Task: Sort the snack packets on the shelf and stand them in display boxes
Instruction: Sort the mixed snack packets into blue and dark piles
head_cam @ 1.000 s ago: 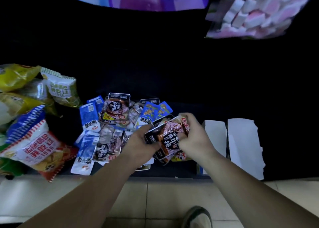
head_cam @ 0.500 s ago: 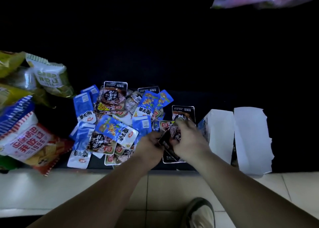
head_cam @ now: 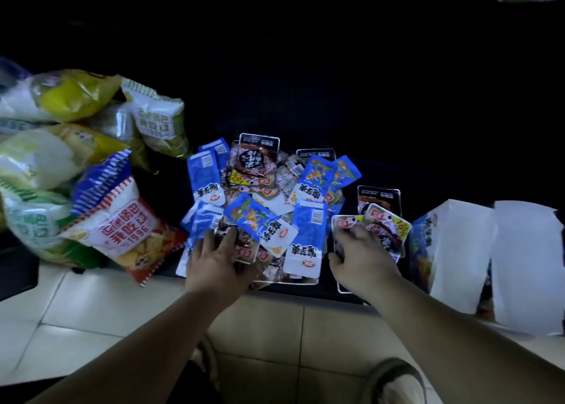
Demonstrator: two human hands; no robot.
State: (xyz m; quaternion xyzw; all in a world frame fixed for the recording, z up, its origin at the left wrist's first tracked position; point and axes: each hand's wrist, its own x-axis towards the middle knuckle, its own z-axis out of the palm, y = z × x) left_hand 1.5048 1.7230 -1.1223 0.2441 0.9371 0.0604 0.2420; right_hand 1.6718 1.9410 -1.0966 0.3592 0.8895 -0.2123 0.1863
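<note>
The snack packets (head_cam: pixel 307 229) are lying in a loose, overlapping pile on the dark shelf (head_cam: pixel 428 165), near its front edge and roughly midway along what you can see. Blue packets and dark brown ones are mixed together, most of them flat and facing different ways.

Your right hand (head_cam: pixel 360 258) is gripping a small stack of dark packets (head_cam: pixel 386 230) just to the right of the pile, with your fingers (head_cam: pixel 351 235) curled over the front of the stack. The stack is leaning slightly to the right, its yellow-cornered top edges pointing away from you. One more dark packet (head_cam: pixel 379 197) is lying flat just behind the stack.

Your left hand (head_cam: pixel 217 263) is resting on the near left part of the pile. Its fingertips are lying on a dark packet (head_cam: pixel 244 246) that is partly tucked under a tilted blue packet (head_cam: pixel 260 226). I cannot tell whether those fingers are pinching the packet or only pressing on it.

To the right of your right hand, two display boxes (head_cam: pixel 458 250) are standing side by side at the shelf's front edge, their white flaps facing you. The nearer one is showing a blue printed side, close to the stack you are holding.

On the left, large chip bags (head_cam: pixel 122 229) in yellow, green, white and red are heaping up beside the pile, the closest one touching the blue packets. Below the shelf, pale floor (head_cam: pixel 260 327) tiles are showing, and a shoe (head_cam: pixel 397 382) is showing at the bottom edge.
</note>
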